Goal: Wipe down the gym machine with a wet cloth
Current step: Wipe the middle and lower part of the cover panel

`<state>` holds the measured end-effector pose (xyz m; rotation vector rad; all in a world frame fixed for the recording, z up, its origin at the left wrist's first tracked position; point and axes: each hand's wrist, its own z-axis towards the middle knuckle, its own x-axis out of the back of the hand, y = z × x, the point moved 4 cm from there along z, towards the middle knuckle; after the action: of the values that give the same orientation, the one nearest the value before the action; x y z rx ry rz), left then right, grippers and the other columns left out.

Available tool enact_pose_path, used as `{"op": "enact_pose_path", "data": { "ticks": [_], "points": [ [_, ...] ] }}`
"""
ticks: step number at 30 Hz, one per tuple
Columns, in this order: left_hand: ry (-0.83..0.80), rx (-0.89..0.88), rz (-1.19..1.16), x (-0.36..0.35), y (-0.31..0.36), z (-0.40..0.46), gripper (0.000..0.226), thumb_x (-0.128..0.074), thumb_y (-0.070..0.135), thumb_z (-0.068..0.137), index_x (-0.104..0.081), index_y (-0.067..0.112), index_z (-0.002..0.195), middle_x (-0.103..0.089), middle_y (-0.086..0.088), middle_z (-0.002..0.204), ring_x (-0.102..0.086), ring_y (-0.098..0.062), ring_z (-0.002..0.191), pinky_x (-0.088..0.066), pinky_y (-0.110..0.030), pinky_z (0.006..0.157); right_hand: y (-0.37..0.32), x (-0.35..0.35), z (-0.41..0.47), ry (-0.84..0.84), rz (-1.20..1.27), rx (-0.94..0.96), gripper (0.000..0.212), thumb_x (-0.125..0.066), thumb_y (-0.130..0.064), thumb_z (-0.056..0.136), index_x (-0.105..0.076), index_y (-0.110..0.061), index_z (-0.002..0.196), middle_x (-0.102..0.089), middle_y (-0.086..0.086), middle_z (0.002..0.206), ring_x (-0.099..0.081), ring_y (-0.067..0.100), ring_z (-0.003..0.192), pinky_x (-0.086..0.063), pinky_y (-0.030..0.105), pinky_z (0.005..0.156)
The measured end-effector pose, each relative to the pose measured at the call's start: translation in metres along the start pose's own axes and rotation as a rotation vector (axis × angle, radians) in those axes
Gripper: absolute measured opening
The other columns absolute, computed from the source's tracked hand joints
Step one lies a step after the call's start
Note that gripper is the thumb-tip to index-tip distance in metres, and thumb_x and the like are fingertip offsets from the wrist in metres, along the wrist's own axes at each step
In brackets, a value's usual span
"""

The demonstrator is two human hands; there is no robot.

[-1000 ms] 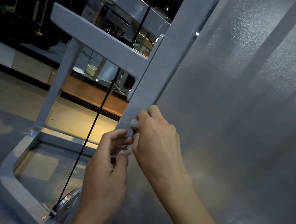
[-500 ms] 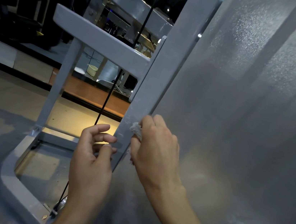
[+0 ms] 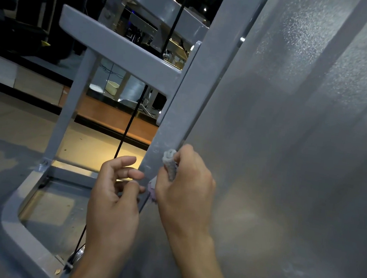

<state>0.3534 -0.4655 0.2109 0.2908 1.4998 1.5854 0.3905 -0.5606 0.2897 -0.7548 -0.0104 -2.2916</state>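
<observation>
**Cloth on the post edge, left hand drawn back**

Right hand point(image 3: 186, 186) seen closed round a small bunched cloth point(image 3: 170, 164), fingers curled over it, a pale rolled end poking out above the knuckles and a pinkish scrap showing below the palm. Cloth pressed to the right edge of the slanted grey post point(image 3: 182, 106), where post meets the big speckled grey panel point(image 3: 292, 153).

Left hand point(image 3: 115, 196) held just left of the post, holding nothing; fingers loosely bent, index and thumb tips touching or nearly touching the post's left face. Cannot tell which.

Against a second ago: both hands then bunched together over the cloth at the post, left fingertips right at the right hand's thumb. Half a second ago the left hand already parted and moved leftward. Now well separated from the right hand by the width of the post. Right hand kept to much the same spot on the post, cloth now showing more plainly at the top of the fist.

Black cable point(image 3: 131, 118) running down behind the left hand toward the base frame point(image 3: 24, 241). Crossbar point(image 3: 120, 46) joined to the post higher up. Tan floor point(image 3: 5, 120) beyond.
</observation>
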Motion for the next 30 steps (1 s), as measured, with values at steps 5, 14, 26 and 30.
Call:
{"op": "enact_pose_path", "data": {
  "ticks": [5,14,26,30],
  "points": [
    [0.007,-0.01,-0.014,0.001,0.001,0.0,0.04,-0.054,-0.001,0.098,-0.062,0.035,0.113,-0.068,0.01,0.094,-0.069,-0.011,0.08,-0.049,-0.022,0.064,0.001,-0.013,-0.016,-0.049,-0.065,0.03,0.031,-0.079,-0.011,0.076,-0.05,-0.02,0.08,-0.05,-0.006,0.073,-0.041,0.012,0.052,-0.021,0.018,0.047],
    [0.001,-0.019,-0.005,0.0,-0.002,0.0,0.041,-0.055,-0.002,0.098,-0.062,0.036,0.113,-0.068,0.01,0.094,-0.068,-0.017,0.085,-0.049,-0.033,0.071,0.005,-0.019,-0.023,-0.033,-0.072,0.061,0.03,-0.081,-0.011,0.075,-0.053,-0.019,0.084,-0.057,-0.002,0.079,-0.053,0.017,0.056,-0.039,0.025,0.044],
    [-0.016,-0.027,0.005,-0.006,-0.002,-0.004,0.041,-0.053,-0.001,0.098,-0.062,0.038,0.108,-0.068,0.01,0.09,-0.067,-0.013,0.08,-0.049,-0.036,0.074,0.03,0.004,-0.035,0.15,0.142,-0.153,0.041,-0.078,-0.002,0.08,-0.043,-0.023,0.077,-0.042,-0.013,0.071,-0.044,-0.006,0.063,-0.029,0.002,0.057],
    [-0.021,-0.035,0.015,-0.004,-0.002,-0.004,0.038,-0.054,0.001,0.099,-0.063,0.037,0.109,-0.069,0.01,0.091,-0.068,-0.012,0.081,-0.05,-0.035,0.075,0.032,0.011,-0.031,0.144,0.153,-0.117,0.038,-0.078,-0.003,0.082,-0.045,-0.022,0.076,-0.044,-0.012,0.072,-0.044,-0.002,0.062,-0.03,0.005,0.057]
  ]
}}
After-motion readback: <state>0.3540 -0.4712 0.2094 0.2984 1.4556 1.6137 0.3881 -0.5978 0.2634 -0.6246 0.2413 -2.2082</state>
